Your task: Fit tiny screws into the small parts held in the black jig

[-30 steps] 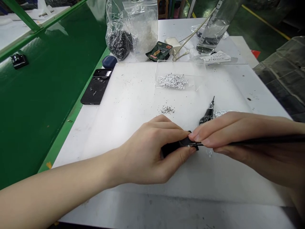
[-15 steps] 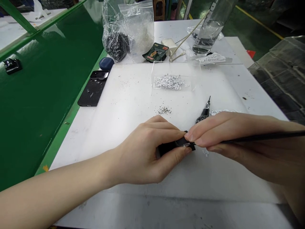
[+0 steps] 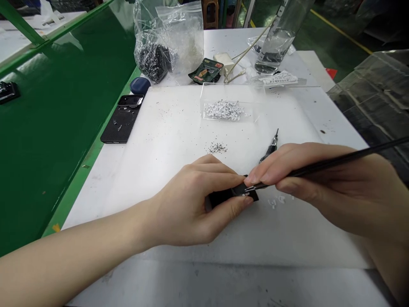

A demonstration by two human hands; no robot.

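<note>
A small black plastic part [image 3: 236, 192] is gripped between the thumb and fingers of my left hand [image 3: 194, 202], low over the white mat. Much of that part is hidden by the fingers. My right hand [image 3: 332, 196] holds black tweezers [image 3: 335, 161] in a pen-like grip. Their metal tips touch or hover just over a tiny light piece on the part's right end; contact is hard to tell. Beyond my right fingers lies a screwdriver [image 3: 271, 147], its handle partly covered. A few small white pieces [image 3: 277, 201] sit on the mat beneath the right hand.
A pile of tiny screw-like bits [image 3: 218, 148] lies on the mat [image 3: 166, 140]. Behind it, a clear tray [image 3: 225, 111] holds many white pieces. A phone [image 3: 119, 121] rests at left; plastic bags [image 3: 183, 42], a charger [image 3: 223, 62] and a water bottle [image 3: 275, 49] stand at the back.
My right hand has turned, raising the rear of the tweezers, and the tips now show over the part. The left hand keeps its hold. The whole view has shifted slightly.
</note>
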